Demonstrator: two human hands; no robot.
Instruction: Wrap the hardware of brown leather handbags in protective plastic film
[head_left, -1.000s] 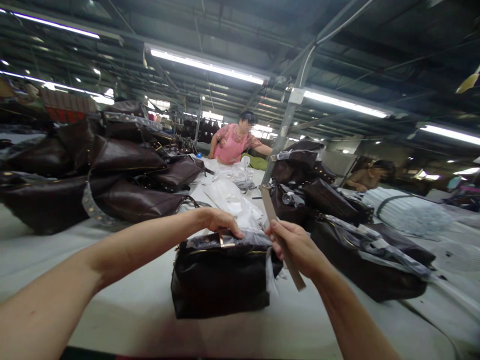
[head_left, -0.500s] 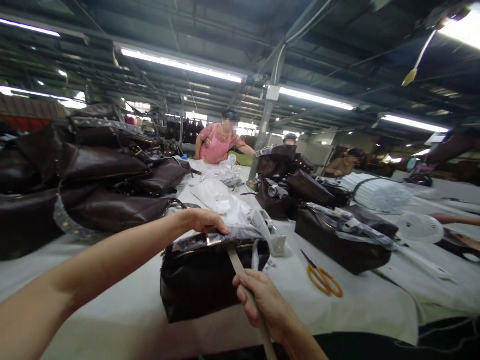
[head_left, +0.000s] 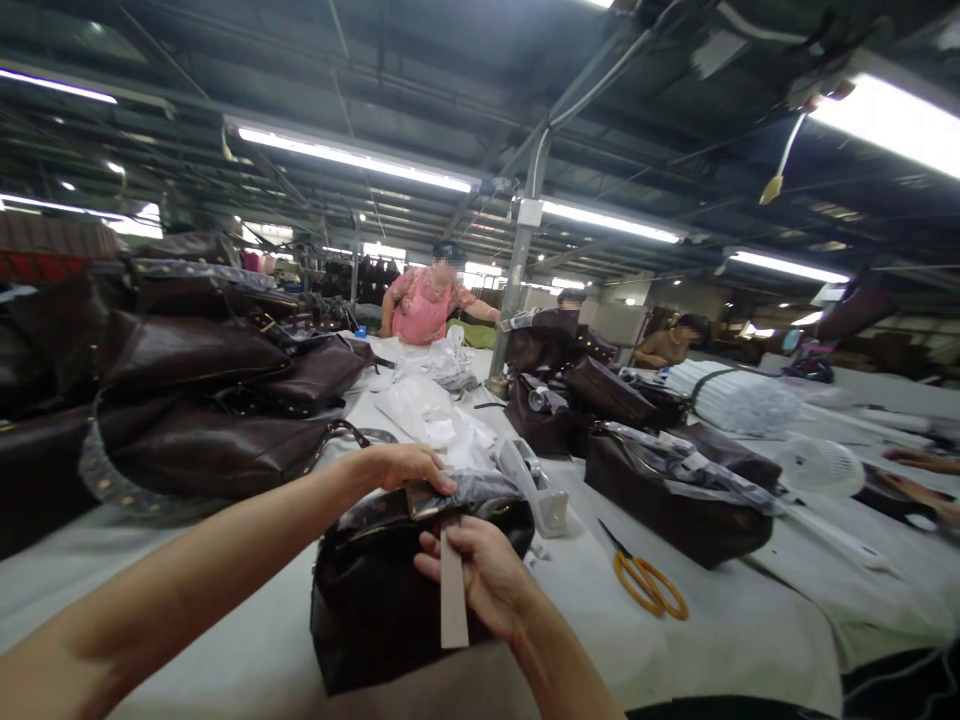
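A dark brown leather handbag lies on the white-covered table in front of me, its gold zipper along the top. Across that top runs a strap wrapped in clear plastic, with a metal buckle near my fingers. My left hand is closed on this wrapped strap, thumb on top. Just below it, my right hand pinches a flat beige strip. The strip's upper end meets the strap beside my left thumb; whether it passes under the plastic I cannot tell. Its lower end hangs over the bag's front.
Orange-handled scissors lie to the right, near a white tape dispenser. Another brown bag and a white fan stand farther right. Brown bags pile up at left. A person in a pink apron stands across the table.
My right hand has moved up and left along the strip, close to my left hand. The strip's lower end now shows over the bag's front. My left hand stays on the strap.
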